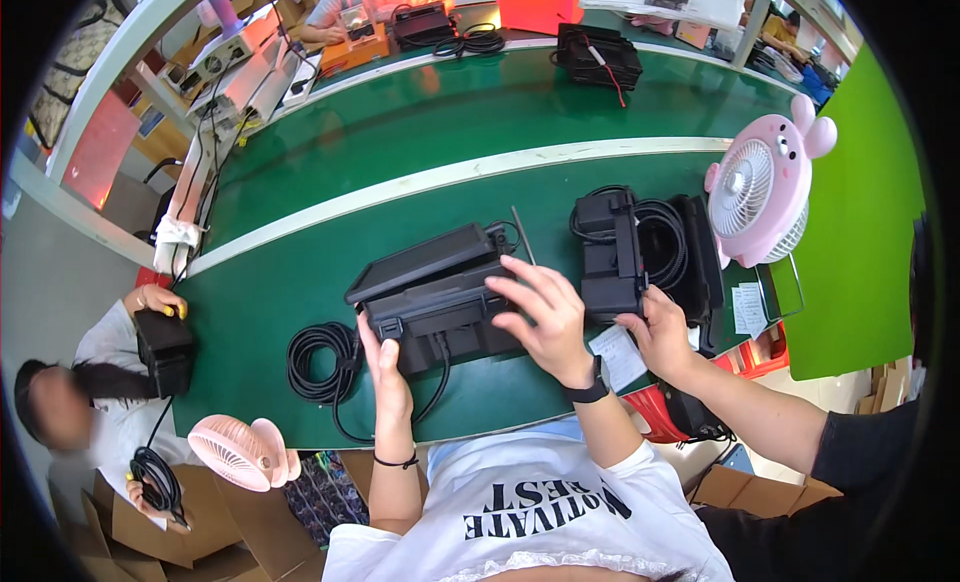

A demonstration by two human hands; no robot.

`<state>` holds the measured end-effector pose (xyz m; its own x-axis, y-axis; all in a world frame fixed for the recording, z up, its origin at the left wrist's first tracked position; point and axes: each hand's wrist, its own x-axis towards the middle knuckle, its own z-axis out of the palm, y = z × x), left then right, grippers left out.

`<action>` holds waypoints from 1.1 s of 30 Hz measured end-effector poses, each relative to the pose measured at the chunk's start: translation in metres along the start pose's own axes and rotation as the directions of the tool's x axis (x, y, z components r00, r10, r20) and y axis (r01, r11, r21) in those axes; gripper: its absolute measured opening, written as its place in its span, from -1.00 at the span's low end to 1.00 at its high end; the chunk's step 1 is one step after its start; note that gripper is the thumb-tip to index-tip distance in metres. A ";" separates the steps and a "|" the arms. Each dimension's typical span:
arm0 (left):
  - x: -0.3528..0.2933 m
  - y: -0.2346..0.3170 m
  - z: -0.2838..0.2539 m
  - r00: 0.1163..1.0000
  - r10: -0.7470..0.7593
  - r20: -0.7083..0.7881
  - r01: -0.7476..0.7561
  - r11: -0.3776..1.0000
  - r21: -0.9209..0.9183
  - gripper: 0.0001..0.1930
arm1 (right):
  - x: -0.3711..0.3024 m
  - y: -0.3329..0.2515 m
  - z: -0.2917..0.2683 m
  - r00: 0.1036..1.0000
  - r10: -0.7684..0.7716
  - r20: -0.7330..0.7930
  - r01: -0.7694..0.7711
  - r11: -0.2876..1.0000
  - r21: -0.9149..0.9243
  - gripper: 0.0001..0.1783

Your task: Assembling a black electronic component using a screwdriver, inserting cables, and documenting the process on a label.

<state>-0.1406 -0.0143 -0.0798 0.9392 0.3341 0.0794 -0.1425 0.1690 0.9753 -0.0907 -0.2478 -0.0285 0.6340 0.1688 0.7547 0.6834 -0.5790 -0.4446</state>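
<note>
A black plastic case lies on the green table in front of me. A flat black panel sits tilted along its far top side. My left hand rests against the case's left end, fingers stretched along its side and thumb apart at the front. Over the right end, my right hand is open with fingers spread; whether its fingertips touch the case I cannot tell. A black cable runs from the case front to a coil on its left.
At right, a co-worker's hand touches another black case with coiled cable. Beyond it stands a pink fan. A small pink fan is at the near left edge. Another person at left holds a black box and cable.
</note>
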 end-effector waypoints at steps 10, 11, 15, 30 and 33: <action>0.003 -0.006 0.002 0.999 0.007 -0.052 -0.010 0.997 -0.072 -0.03 | -0.020 -0.033 -0.072 0.934 -0.150 0.324 0.155 0.988 0.011 -0.79; 0.002 -0.003 0.004 0.999 0.001 -0.032 -0.003 0.997 -0.083 0.01 | -0.025 -0.033 -0.089 0.868 -0.116 0.484 0.158 0.986 -0.047 -0.85; 0.000 0.006 0.003 1.000 -0.008 -0.026 0.006 0.996 -0.094 0.04 | -0.053 -0.026 -0.130 0.804 0.261 0.535 -0.142 0.957 -0.253 -0.84; 0.000 -0.001 -0.002 0.999 -0.019 -0.036 0.016 0.994 -0.104 -0.03 | -0.120 0.023 -0.113 0.922 0.362 0.134 -0.237 0.805 -0.544 -0.74; 0.001 -0.002 -0.002 1.000 -0.004 -0.016 0.003 0.998 -0.066 -0.04 | -0.121 0.026 -0.107 0.944 0.323 0.061 -0.235 0.791 -0.564 -0.74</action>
<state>-0.1400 -0.0122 -0.0820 0.9348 0.3478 0.0724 -0.1603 0.2308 0.9597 -0.1883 -0.3687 -0.0792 0.8418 0.0207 0.5395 0.1878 -0.9481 -0.2566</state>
